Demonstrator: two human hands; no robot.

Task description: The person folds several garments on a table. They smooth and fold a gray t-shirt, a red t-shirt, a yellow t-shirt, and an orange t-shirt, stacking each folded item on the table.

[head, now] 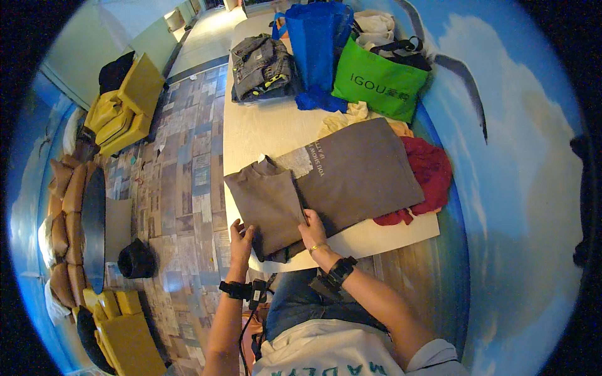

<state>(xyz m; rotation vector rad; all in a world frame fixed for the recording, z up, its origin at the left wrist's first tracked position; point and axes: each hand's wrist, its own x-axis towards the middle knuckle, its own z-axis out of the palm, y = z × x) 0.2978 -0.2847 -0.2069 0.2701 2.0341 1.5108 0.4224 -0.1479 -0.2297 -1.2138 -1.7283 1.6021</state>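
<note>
A dark brown-grey T-shirt with a print lies spread over the table. Its collar end is at the left, and one layer is folded over there with a pale neck label showing. My right hand pinches the edge of this folded layer between thumb and fingers. At the table's left edge, my left hand has its fingers apart, the thumb close against the shirt's lower left edge. Whether that thumb presses on the cloth is unclear. Both wrists wear black straps.
On the pale wooden table stand a blue bag and a full green bag beside folded grey denim. Dark red cloth lies partly under the shirt. Yellow armchairs and a dark oval table are leftward.
</note>
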